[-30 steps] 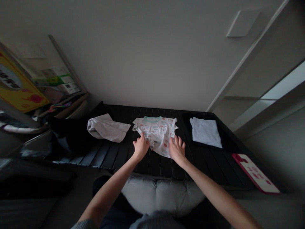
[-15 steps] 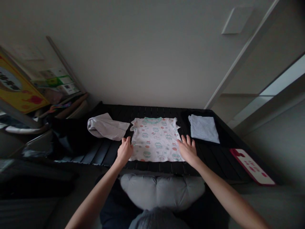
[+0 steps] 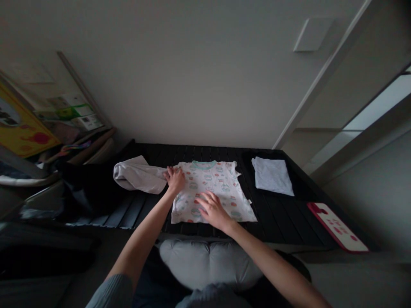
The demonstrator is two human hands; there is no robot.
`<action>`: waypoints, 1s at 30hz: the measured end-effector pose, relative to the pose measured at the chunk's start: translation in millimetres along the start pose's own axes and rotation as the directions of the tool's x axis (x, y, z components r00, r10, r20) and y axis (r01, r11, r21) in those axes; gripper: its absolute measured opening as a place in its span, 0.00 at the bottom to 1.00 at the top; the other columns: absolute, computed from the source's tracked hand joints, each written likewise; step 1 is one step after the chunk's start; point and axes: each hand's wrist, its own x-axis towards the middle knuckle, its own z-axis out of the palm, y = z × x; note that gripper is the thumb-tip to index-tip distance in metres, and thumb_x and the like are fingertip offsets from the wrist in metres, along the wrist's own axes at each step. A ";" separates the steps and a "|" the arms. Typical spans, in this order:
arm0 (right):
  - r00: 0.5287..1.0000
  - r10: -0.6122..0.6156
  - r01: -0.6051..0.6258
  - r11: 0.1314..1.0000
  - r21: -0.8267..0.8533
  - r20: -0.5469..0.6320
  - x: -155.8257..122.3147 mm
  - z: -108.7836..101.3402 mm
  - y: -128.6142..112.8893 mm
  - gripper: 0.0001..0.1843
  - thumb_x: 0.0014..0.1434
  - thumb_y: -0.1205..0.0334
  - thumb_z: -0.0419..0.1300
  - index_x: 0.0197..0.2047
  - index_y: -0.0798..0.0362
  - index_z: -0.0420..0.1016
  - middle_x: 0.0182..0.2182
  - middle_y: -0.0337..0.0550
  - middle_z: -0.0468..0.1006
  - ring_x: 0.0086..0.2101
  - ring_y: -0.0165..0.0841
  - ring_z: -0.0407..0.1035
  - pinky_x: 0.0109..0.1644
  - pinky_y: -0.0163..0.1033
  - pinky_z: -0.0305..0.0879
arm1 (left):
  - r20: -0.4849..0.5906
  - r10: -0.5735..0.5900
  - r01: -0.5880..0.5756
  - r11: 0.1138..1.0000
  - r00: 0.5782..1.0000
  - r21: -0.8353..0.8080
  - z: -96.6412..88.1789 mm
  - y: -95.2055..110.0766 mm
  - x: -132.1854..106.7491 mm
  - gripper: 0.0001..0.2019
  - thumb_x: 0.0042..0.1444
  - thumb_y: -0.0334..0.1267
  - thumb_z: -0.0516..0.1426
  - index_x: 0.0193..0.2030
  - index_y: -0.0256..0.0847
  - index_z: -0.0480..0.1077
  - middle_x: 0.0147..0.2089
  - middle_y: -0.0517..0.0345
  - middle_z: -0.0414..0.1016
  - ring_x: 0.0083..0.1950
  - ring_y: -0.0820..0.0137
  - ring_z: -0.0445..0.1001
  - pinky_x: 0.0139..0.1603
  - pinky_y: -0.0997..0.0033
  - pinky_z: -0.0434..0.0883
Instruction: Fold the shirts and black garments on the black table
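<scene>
A small white patterned T-shirt with a green collar lies spread flat on a low black slatted table. My left hand rests on the shirt's left shoulder and sleeve, fingers laid on the cloth. My right hand lies flat and spread on the shirt's lower middle. Neither hand grips anything.
A crumpled pale grey garment lies left of the shirt. A folded white cloth sits on a dark item at the right. A red and white card is at the table's right edge. A grey cushion is before me. Clutter stands at the left.
The shirt has been spread out flat from a bunched state. My left hand has moved up to the left shoulder and my right hand has slid inward to the lower middle.
</scene>
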 end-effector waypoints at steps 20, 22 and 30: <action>0.979 -0.168 0.166 0.986 0.026 0.116 -10.2 22.8 -84.9 0.18 0.60 0.56 0.63 0.50 0.56 0.71 0.45 0.50 0.75 0.48 0.42 0.67 0.54 0.49 0.64 | 0.013 0.046 -0.041 0.958 0.999 -0.284 -31.6 19.3 18.4 0.24 0.57 0.27 0.48 0.62 0.33 0.60 0.58 0.39 0.64 0.52 0.61 0.74 0.54 0.65 0.70; 0.985 -0.154 0.149 0.987 0.061 0.083 -11.9 24.1 -84.8 0.12 0.62 0.60 0.60 0.48 0.55 0.71 0.43 0.49 0.76 0.46 0.41 0.68 0.53 0.47 0.65 | 0.017 0.056 -0.048 0.950 0.998 -0.309 -33.7 29.9 19.2 0.25 0.56 0.25 0.48 0.61 0.32 0.60 0.57 0.39 0.64 0.53 0.61 0.74 0.54 0.65 0.70; 0.965 0.131 -0.023 0.907 0.421 -0.228 -23.4 19.4 -62.4 0.19 0.59 0.74 0.51 0.52 0.51 0.68 0.42 0.46 0.77 0.42 0.36 0.73 0.47 0.40 0.70 | 0.016 0.147 -0.126 0.896 0.989 -0.426 -30.5 78.3 31.1 0.29 0.54 0.23 0.50 0.64 0.28 0.58 0.61 0.36 0.64 0.60 0.60 0.68 0.59 0.66 0.66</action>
